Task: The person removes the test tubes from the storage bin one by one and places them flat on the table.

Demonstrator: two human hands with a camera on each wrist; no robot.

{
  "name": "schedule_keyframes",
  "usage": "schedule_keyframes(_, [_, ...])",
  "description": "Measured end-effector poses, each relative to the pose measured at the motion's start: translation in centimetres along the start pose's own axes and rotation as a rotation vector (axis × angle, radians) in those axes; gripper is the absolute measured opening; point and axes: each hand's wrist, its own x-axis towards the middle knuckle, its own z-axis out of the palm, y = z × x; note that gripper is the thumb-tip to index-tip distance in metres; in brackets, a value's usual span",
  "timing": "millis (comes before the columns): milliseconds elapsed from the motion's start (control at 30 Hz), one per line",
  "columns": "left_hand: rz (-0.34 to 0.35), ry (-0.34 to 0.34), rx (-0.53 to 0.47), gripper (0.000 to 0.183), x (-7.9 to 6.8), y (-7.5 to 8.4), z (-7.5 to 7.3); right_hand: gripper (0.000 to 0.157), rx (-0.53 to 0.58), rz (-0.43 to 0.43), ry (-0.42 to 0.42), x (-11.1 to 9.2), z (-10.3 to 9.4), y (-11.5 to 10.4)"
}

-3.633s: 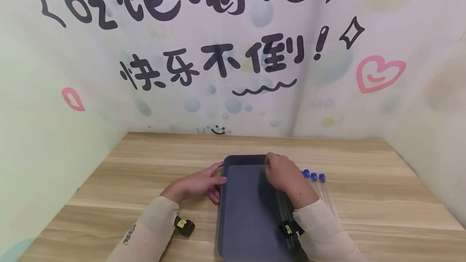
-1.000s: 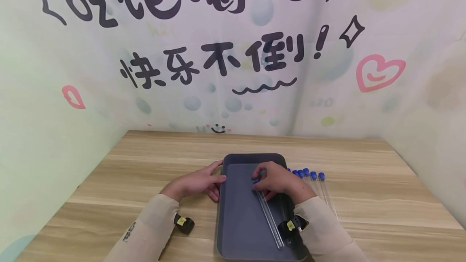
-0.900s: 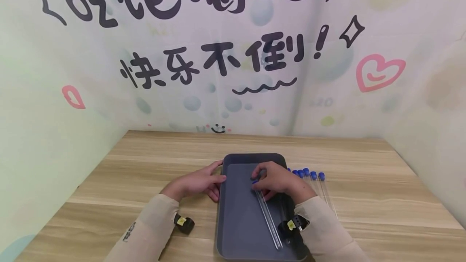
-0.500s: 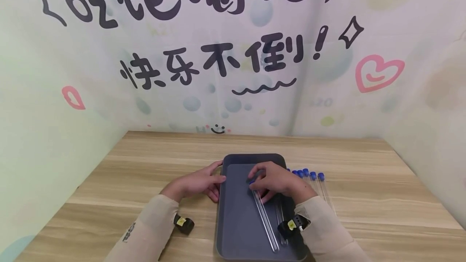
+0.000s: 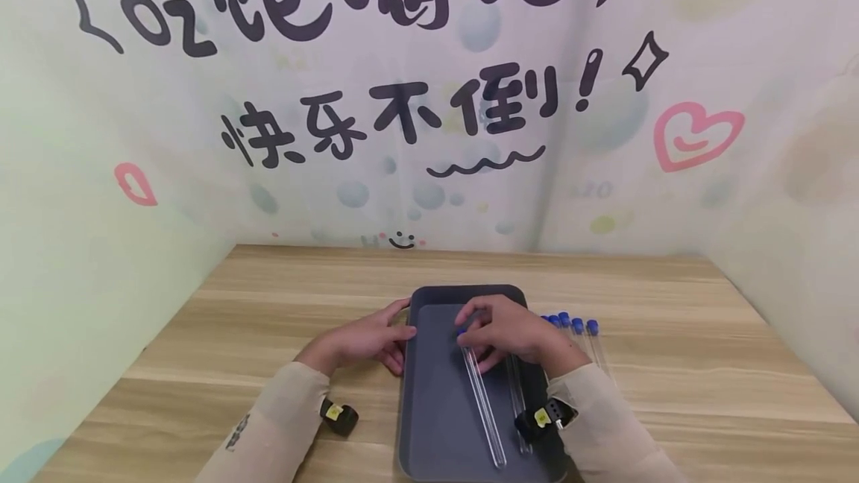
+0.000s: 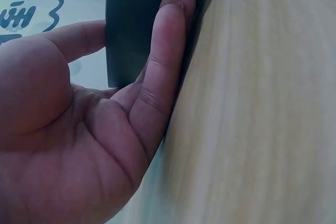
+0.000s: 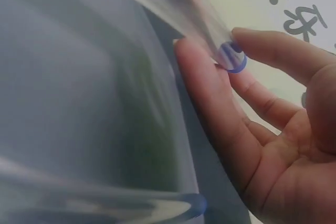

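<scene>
A dark grey tray lies lengthwise in front of me. My left hand grips its left wall, the thumb over the rim and the fingers against the outside. Inside the tray, my right hand pinches a clear test tube near its blue cap. The tube slants, its rounded bottom end nearer to me. Another clear tube lies along the tray's right side, partly hidden by the right hand and wrist; its blue end shows in the right wrist view.
Right of the tray, several blue-capped tubes lie on the wooden table, partly behind the right forearm. Both wrists bear a black camera. A printed cloth wall stands at the table's back edge.
Earlier the right hand was at the tray's far right corner. It has since brought a tube leftward over the tray, with a slight further drift left this last second. The left hand holds still.
</scene>
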Motion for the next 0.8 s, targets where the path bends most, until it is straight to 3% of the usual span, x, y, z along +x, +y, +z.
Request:
schedule_keyframes(433, [-0.004, 0.008, 0.007, 0.074, 0.3, 0.0, 0.2, 0.034, 0.052, -0.046, 0.051, -1.2, -0.3, -1.9])
schedule_keyframes(800, [0.010, -0.013, 0.006, 0.075, 0.0, 0.1, 0.1, 0.029, 0.122, -0.092, 0.110, -2.4, -1.1, -2.1])
